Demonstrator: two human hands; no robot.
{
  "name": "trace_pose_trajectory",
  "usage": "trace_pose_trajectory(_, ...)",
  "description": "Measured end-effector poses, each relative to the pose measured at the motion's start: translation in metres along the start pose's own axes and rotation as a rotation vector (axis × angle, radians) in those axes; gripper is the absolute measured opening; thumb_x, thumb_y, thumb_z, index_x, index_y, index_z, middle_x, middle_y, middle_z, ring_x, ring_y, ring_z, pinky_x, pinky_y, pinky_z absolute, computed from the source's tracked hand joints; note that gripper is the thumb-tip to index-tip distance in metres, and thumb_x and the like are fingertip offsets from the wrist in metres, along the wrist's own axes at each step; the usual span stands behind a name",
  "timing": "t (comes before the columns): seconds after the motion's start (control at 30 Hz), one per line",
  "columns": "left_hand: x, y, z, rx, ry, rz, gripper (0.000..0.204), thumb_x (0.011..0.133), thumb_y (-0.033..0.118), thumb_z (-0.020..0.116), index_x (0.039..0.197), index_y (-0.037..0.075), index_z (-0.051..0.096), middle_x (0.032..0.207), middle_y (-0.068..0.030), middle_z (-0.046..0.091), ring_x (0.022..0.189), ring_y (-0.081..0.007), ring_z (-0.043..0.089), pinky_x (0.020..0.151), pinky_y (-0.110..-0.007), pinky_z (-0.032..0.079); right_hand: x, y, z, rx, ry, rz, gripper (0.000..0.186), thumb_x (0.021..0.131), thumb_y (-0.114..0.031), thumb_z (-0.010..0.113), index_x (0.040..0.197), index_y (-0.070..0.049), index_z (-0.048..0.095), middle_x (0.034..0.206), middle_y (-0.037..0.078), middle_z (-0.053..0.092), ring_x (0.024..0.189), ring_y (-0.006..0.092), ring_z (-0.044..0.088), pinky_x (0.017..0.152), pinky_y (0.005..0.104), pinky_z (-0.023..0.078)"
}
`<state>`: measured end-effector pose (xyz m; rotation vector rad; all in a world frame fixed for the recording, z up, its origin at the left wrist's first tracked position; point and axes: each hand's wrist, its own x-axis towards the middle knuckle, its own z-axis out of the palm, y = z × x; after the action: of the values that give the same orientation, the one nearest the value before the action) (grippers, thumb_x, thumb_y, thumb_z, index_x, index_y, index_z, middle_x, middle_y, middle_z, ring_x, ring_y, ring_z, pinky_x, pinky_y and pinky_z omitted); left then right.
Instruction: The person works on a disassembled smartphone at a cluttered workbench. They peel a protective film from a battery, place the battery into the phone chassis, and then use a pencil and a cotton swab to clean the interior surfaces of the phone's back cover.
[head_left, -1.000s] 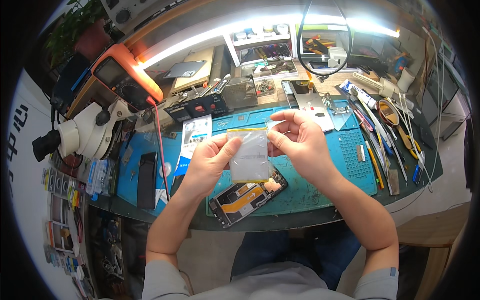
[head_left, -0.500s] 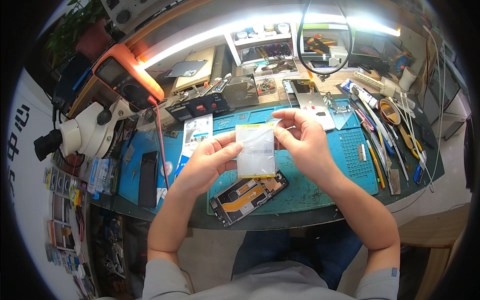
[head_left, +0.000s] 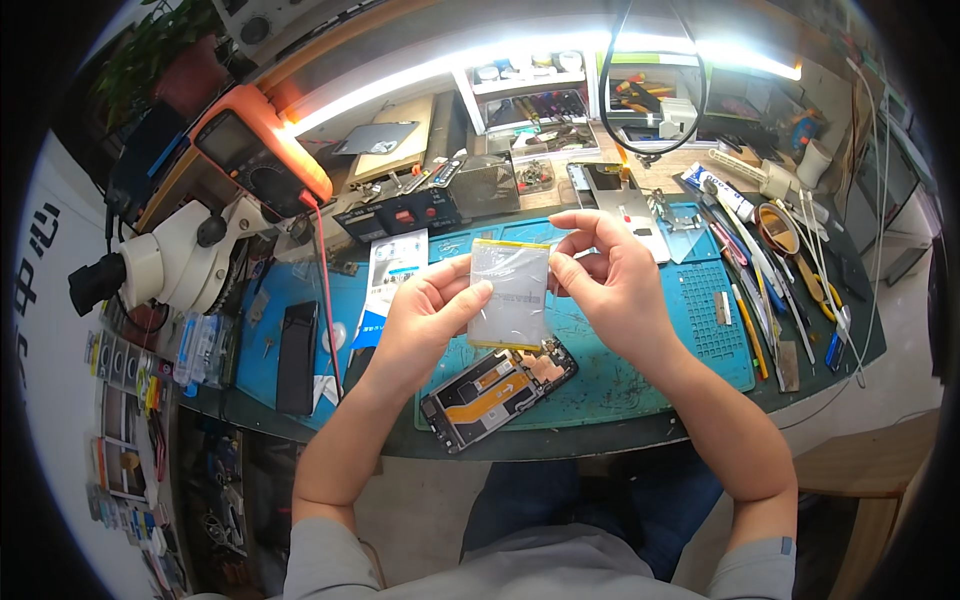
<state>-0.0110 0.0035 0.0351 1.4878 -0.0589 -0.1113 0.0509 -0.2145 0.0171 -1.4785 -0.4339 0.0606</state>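
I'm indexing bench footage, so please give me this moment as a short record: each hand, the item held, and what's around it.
held item: flat grey pack, yellow along its top and bottom edges
left hand: gripping the pack's left edge
right hand: curled at its upper right corner; contact unclear
below pack in view: opened phone on teal mat
left side: white microscope, orange multimeter

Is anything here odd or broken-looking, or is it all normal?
Below the silver pack, a phone lies askew with its insides exposed, which looks odd for a phone. Dark specks litter the blue mat, looking untidy. I can't tell whether anything is broken.
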Motion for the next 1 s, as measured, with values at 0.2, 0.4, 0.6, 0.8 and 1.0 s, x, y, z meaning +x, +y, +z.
trace_pose_trajectory(0.2, 0.004, -0.003, 0.002, 0.038, 0.002, 0.040, 0.046, 0.104, 0.015, 0.066, 0.143, -0.006, 0.055, 0.124, -0.0138, 0.073, 0.109, -0.0139, 0.070, 0.095, -0.031, 0.057, -0.001, 0.002, 0.002, -0.058, -0.007, -0.037, 0.033, 0.097, -0.004, 0.066, 0.129, 0.002, 0.062, 0.096, 0.007, 0.071, 0.084, 0.0158, 0.075, 0.072, 0.0290, 0.060)
trace_pose_trajectory(0.4, 0.000, -0.007, -0.002, 0.121, 0.026, 0.132, 0.032, 0.104, 0.015, 0.067, 0.128, -0.005, 0.064, 0.115, -0.0113, 0.075, 0.102, -0.0119, 0.071, 0.090, -0.028, 0.057, -0.002, 0.002, 0.003, -0.004, -0.119, -0.059, 0.034, 0.094, -0.013, 0.075, 0.124, 0.001, 0.065, 0.094, 0.006, 0.070, 0.080, 0.0123, 0.070, 0.070, 0.0273, 0.057)
trace_pose_trajectory(0.6, -0.007, -0.005, 0.006, 0.110, -0.011, 0.117, 0.027, 0.105, 0.017, 0.065, 0.123, -0.003, 0.067, 0.107, -0.0084, 0.076, 0.094, -0.0100, 0.071, 0.085, -0.026, 0.056, -0.002, 0.005, 0.004, 0.016, -0.226, 0.004, 0.025, 0.092, -0.025, 0.080, 0.093, 0.000, 0.076, 0.086, 0.006, 0.070, 0.076, 0.0111, 0.062, 0.069, 0.0281, 0.051)
trace_pose_trajectory(0.8, -0.001, -0.013, 0.012, 0.067, 0.020, 0.106, 0.034, 0.106, 0.026, 0.064, 0.126, -0.003, 0.067, 0.125, -0.0119, 0.069, 0.107, -0.0140, 0.067, 0.091, -0.029, 0.054, 0.000, 0.004, 0.000, 0.073, -0.110, 0.066, 0.024, 0.099, -0.021, 0.071, 0.097, 0.003, 0.079, 0.086, 0.006, 0.075, 0.076, 0.0096, 0.065, 0.068, 0.0263, 0.051)
trace_pose_trajectory(1.0, 0.001, -0.009, 0.024, 0.823, 0.132, 0.556, 0.049, 0.094, 0.029, 0.077, 0.134, 0.004, 0.066, 0.137, -0.0226, 0.060, 0.126, -0.0398, 0.060, 0.104, -0.045, 0.051, -0.002, -0.002, 0.003, 0.079, 0.024, 0.054, 0.026, 0.100, -0.020, 0.070, 0.107, 0.003, 0.078, 0.084, 0.007, 0.077, 0.073, 0.0076, 0.068, 0.065, 0.0247, 0.054)
